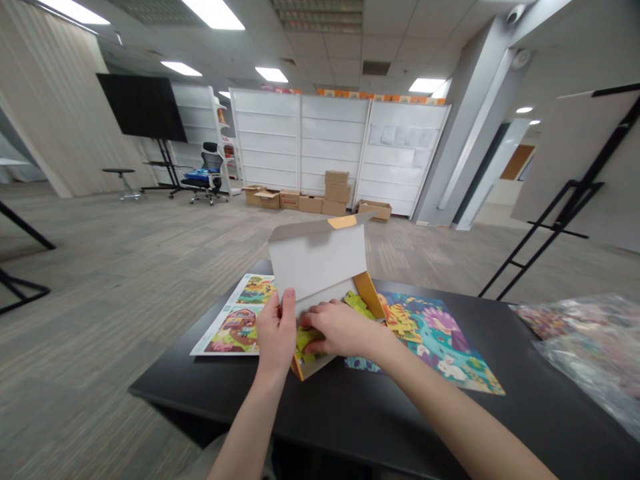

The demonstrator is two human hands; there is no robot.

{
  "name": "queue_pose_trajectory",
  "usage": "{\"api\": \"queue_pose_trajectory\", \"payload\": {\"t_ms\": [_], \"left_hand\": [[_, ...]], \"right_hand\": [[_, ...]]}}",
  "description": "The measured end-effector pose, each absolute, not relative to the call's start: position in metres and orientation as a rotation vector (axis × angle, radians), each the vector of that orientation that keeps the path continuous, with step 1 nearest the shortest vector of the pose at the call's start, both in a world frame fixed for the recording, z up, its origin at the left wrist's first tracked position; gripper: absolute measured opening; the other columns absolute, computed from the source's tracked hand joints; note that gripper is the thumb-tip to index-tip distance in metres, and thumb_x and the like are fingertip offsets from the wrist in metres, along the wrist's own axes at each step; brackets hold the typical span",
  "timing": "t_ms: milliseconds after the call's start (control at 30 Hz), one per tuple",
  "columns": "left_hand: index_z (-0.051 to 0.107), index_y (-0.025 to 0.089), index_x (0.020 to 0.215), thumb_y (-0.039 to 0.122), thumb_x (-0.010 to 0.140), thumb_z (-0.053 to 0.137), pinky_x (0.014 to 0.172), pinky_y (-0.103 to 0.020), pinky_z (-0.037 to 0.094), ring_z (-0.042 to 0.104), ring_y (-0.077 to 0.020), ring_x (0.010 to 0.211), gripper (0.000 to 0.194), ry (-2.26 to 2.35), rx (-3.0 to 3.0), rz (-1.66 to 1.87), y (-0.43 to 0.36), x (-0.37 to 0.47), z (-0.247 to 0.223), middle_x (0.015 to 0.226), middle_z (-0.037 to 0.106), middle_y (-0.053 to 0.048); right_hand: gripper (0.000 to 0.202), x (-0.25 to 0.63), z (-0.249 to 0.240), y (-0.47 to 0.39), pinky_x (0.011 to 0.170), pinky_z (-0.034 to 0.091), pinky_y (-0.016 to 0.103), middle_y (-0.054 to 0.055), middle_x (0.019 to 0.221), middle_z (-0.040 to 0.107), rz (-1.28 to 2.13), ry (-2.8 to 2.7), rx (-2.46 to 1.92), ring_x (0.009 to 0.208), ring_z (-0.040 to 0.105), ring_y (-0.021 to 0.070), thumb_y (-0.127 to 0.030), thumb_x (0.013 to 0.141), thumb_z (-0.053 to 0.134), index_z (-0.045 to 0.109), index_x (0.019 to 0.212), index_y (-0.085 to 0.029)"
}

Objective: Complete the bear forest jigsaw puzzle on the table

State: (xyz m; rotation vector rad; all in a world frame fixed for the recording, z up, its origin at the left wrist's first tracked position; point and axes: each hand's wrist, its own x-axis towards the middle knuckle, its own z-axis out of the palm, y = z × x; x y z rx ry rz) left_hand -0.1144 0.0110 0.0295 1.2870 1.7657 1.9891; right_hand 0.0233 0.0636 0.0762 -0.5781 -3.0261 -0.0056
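Observation:
A cardboard box [320, 260] with a white inside and orange sides stands tilted above the black table, its lid raised. My left hand [278, 328] grips the box's left side, thumb on the near face of the lid. Reaching inside, my right hand [340, 328] has its fingers curled at yellow-green puzzle pieces [306, 340]; whether it pinches any is hard to see. More green pieces [356, 303] lie at the box's right end. To the right lies a colourful puzzle picture [445, 340] with yellow pieces [404, 321] on it.
A printed picture sheet [235, 327] lies on the table [200, 387] at left. Clear plastic bags [595, 353] with colourful contents sit at the right edge. A black-legged easel [555, 227] stands beyond the right side. Cardboard boxes [337, 193] line the far wall.

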Motion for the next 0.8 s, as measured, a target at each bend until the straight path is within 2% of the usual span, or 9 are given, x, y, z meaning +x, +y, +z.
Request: {"api": "queue_pose_trajectory", "payload": {"t_ms": [100, 233, 333, 400, 500, 633, 800], "left_hand": [[0.050, 0.021, 0.070, 0.052, 0.096, 0.050, 0.061, -0.026, 0.035, 0.041, -0.0135, 0.061, 0.041, 1.748, 1.273, 1.995, 0.013, -0.115, 0.029, 0.062, 0.046, 0.005], [0.051, 0.020, 0.071, 0.053, 0.096, 0.051, 0.062, -0.026, 0.036, 0.043, -0.0136, 0.062, 0.041, 1.728, 1.258, 2.016, 0.015, -0.115, 0.029, 0.064, 0.049, 0.004], [0.049, 0.021, 0.067, 0.053, 0.095, 0.052, 0.062, -0.026, 0.038, 0.045, -0.0144, 0.062, 0.043, 1.768, 1.228, 2.033, 0.016, -0.117, 0.029, 0.062, 0.048, 0.004], [0.053, 0.021, 0.071, 0.054, 0.095, 0.052, 0.063, -0.026, 0.040, 0.048, -0.0154, 0.064, 0.041, 1.753, 1.193, 2.040, 0.016, -0.119, 0.027, 0.064, 0.053, 0.003], [0.060, 0.019, 0.080, 0.058, 0.094, 0.053, 0.062, -0.026, 0.041, 0.050, -0.0157, 0.065, 0.041, 1.699, 1.129, 2.057, 0.017, -0.124, 0.024, 0.068, 0.057, 0.002], [0.057, 0.020, 0.074, 0.058, 0.093, 0.054, 0.058, -0.025, 0.038, 0.044, -0.0135, 0.059, 0.043, 1.756, 1.093, 2.098, 0.016, -0.133, 0.021, 0.062, 0.050, 0.004], [0.058, 0.020, 0.074, 0.055, 0.095, 0.053, 0.062, -0.025, 0.040, 0.045, -0.0144, 0.062, 0.041, 1.763, 1.109, 2.115, 0.013, -0.135, 0.022, 0.063, 0.049, 0.003]], "right_hand": [[0.037, 0.023, 0.077, 0.063, 0.082, 0.047, 0.036, 0.012, 0.101, 0.073, -0.039, -3.056, -0.499, 0.097, 0.068, 0.0282, -0.041, 0.082, 0.078, 0.067, 0.108, -0.016], [0.031, 0.026, 0.081, 0.065, 0.079, 0.048, 0.035, 0.011, 0.094, 0.073, 0.070, -3.010, -0.553, 0.090, 0.068, 0.0269, -0.038, 0.083, 0.078, 0.067, 0.102, -0.016], [0.025, 0.032, 0.090, 0.069, 0.081, 0.048, 0.032, 0.009, 0.102, 0.072, 0.273, -2.849, -0.571, 0.092, 0.067, 0.0232, -0.030, 0.087, 0.074, 0.065, 0.105, -0.017], [0.022, 0.039, 0.100, 0.072, 0.084, 0.048, 0.030, 0.008, 0.105, 0.071, 0.377, -2.708, -0.549, 0.095, 0.065, 0.0204, -0.025, 0.088, 0.072, 0.064, 0.107, -0.018], [0.022, 0.054, 0.119, 0.077, 0.082, 0.048, 0.029, 0.005, 0.101, 0.070, 0.389, -2.481, -0.583, 0.089, 0.064, 0.0179, -0.029, 0.088, 0.072, 0.064, 0.106, -0.018], [0.029, 0.098, 0.135, 0.091, 0.080, 0.049, 0.031, 0.005, 0.098, 0.071, 0.328, -2.188, -0.784, 0.085, 0.064, 0.0183, -0.039, 0.089, 0.069, 0.065, 0.108, -0.018], [0.033, 0.184, 0.102, 0.121, 0.078, 0.049, 0.035, 0.010, 0.101, 0.071, 0.037, -2.087, -1.234, 0.088, 0.066, 0.0238, -0.042, 0.088, 0.065, 0.069, 0.111, -0.018]]}}
